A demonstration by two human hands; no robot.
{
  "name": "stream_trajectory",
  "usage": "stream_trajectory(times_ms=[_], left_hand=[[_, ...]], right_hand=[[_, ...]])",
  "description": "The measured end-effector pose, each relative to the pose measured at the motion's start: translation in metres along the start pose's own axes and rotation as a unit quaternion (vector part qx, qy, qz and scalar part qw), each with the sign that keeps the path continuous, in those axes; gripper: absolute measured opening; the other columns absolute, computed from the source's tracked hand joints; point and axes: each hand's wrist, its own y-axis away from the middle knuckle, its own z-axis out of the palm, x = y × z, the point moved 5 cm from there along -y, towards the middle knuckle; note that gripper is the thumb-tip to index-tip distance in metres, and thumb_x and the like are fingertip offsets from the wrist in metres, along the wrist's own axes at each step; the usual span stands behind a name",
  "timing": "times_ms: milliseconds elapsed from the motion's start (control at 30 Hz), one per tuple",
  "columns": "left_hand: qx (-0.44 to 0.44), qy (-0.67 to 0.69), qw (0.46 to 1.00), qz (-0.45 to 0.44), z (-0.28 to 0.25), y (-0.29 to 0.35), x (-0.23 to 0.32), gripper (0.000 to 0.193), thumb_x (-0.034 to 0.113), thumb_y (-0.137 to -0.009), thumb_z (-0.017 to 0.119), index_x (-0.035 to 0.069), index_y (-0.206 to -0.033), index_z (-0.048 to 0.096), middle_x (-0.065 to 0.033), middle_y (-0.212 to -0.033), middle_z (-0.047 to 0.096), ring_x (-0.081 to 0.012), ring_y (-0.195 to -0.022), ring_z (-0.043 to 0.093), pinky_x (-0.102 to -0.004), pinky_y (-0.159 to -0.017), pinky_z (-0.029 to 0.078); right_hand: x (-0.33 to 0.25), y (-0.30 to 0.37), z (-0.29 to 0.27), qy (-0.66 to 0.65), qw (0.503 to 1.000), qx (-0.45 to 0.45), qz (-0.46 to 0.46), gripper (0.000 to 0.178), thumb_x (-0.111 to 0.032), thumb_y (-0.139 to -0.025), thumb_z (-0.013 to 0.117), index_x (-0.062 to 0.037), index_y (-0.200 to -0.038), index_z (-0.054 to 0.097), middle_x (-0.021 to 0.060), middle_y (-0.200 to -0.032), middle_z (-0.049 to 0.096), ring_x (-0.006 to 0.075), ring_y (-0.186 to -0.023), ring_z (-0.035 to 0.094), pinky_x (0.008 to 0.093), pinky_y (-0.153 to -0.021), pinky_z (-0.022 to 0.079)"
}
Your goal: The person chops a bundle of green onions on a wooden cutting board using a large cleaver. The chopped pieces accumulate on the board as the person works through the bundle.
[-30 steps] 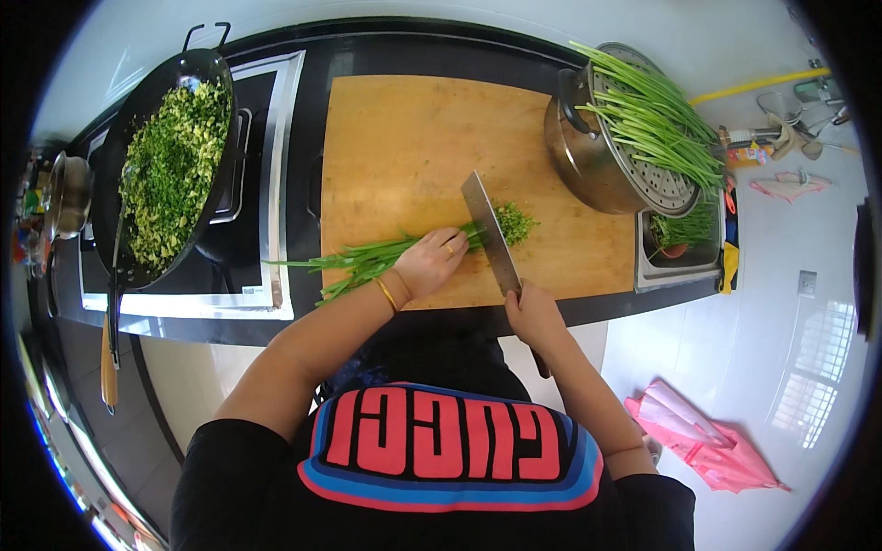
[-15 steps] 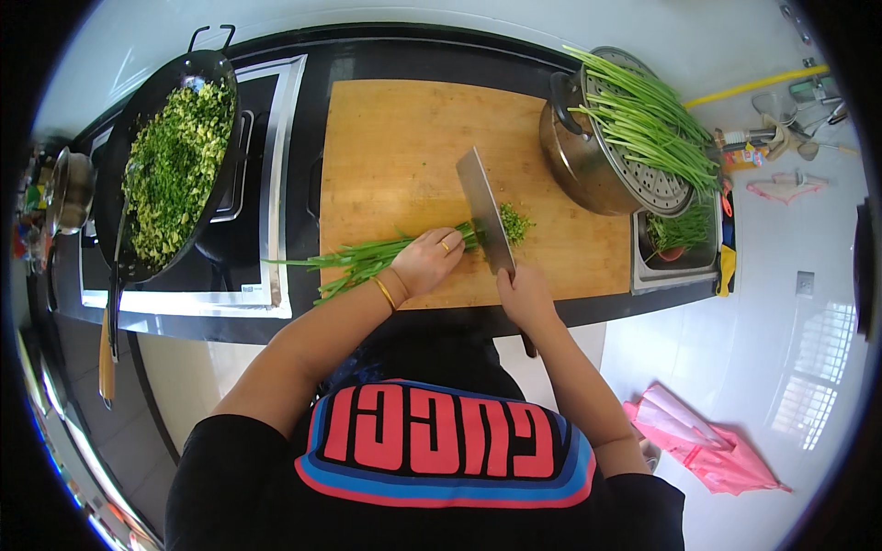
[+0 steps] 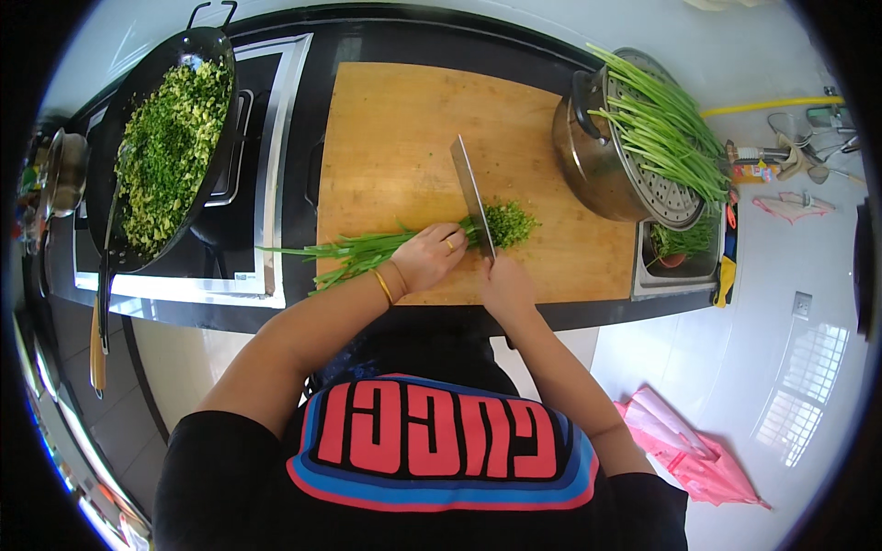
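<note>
On the wooden cutting board [image 3: 423, 119], my left hand [image 3: 425, 260] presses down with curled fingers on a bunch of long green chives [image 3: 358, 250]. Their leafy ends stick out to the left, past the board's edge. My right hand [image 3: 508, 289] grips the handle of a wide cleaver [image 3: 469, 188]. The blade stands nearly upright across the cut end of the bunch, close beside my left fingertips. To the right of the blade lies a small heap of finely chopped chives [image 3: 513, 223].
At the left, a black wok [image 3: 103, 211] full of chopped green and yellow food sits over the stove [image 3: 262, 184]. A steel pot [image 3: 579, 151] with a steamer tray of whole chives [image 3: 661, 129] stands on the board's far right. Beyond it is a small sink [image 3: 675, 280] with more greens.
The heap of chopped chives right of the blade has grown. My right hand and the cleaver have shifted slightly left, and the blade now looks narrower. The whole view has shifted a little.
</note>
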Motion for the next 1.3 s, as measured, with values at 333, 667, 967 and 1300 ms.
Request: stream_trajectory(times_ms=[333, 667, 967, 1300], left_hand=[[0.022, 0.007, 0.999, -0.025, -0.006, -0.005, -0.003, 0.025, 0.009, -0.070, 0.056, 0.001, -0.094, 0.059, -0.0090, -0.099, 0.057, -0.0253, -0.098, 0.054, -0.0348, -0.082, 0.047], [0.047, 0.015, 0.998, -0.042, -0.005, -0.003, -0.003, 0.019, 0.007, -0.071, 0.056, 0.002, -0.090, 0.058, -0.0097, -0.098, 0.057, -0.0263, -0.093, 0.057, -0.0351, -0.082, 0.048], [0.045, 0.003, 0.999, -0.011, -0.001, 0.001, -0.003, 0.022, 0.008, -0.069, 0.056, 0.001, -0.090, 0.059, -0.0103, -0.096, 0.058, -0.0270, -0.098, 0.056, -0.0362, -0.083, 0.047], [0.033, -0.011, 0.999, -0.001, -0.002, -0.001, -0.002, 0.023, 0.009, -0.070, 0.055, -0.001, -0.090, 0.060, -0.0111, -0.098, 0.058, -0.0263, -0.098, 0.055, -0.0356, -0.084, 0.046]], right_hand=[[0.028, -0.029, 0.004, -0.121, 0.992, 0.023, -0.017, 0.027, -0.019, -0.081, 0.051, 0.0057, -0.073, 0.058, 0.0257, -0.070, 0.058, 0.0413, -0.071, 0.058, 0.0468, -0.063, 0.046], [0.017, 0.033, -0.023, -0.043, 0.997, 0.043, -0.041, 0.026, -0.017, -0.083, 0.048, 0.0060, -0.075, 0.057, 0.0277, -0.071, 0.057, 0.0434, -0.072, 0.057, 0.0479, -0.065, 0.045], [0.023, 0.036, -0.015, -0.018, 0.999, 0.002, -0.033, 0.022, -0.015, -0.083, 0.048, 0.0048, -0.078, 0.056, 0.0269, -0.073, 0.058, 0.0440, -0.071, 0.057, 0.0482, -0.066, 0.046], [0.008, -0.007, -0.004, -0.099, 0.994, 0.047, -0.003, 0.022, -0.015, -0.083, 0.048, 0.0046, -0.080, 0.057, 0.0266, -0.074, 0.058, 0.0419, -0.072, 0.058, 0.0477, -0.063, 0.046]])
